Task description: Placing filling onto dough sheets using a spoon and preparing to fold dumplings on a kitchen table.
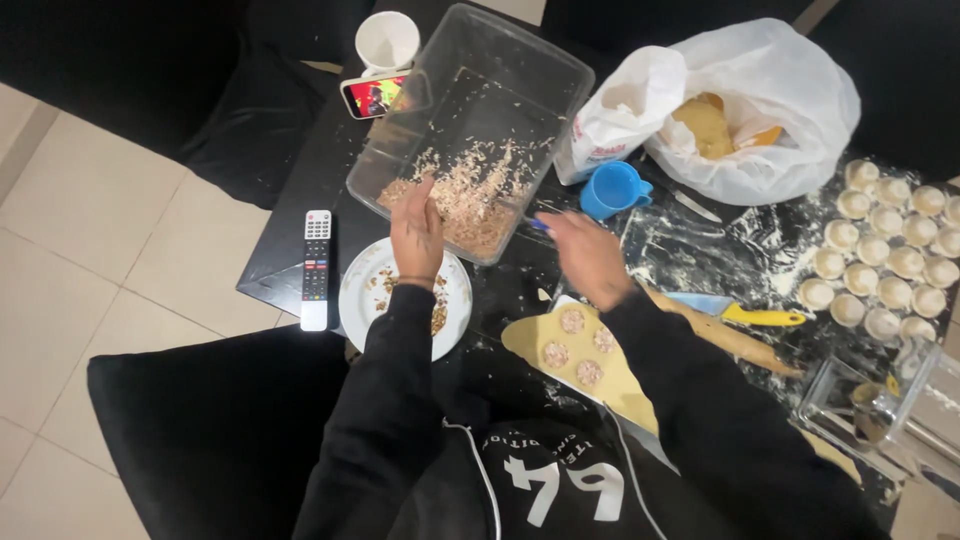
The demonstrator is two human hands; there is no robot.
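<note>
Your left hand rests with fingers loosely spread on the near rim of the clear plastic tub of minced filling, tilted up at the table's left-centre. Your right hand grips a small blue-handled utensil beside the tub. Just below sit the white plate and remote, near the table's left edge.

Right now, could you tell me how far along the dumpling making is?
Done: many shaped dumplings sit on the floured table. In hand: four filling mounds lie on rolled dough; both hands reach into the tub. Left: filling remains there.
</note>
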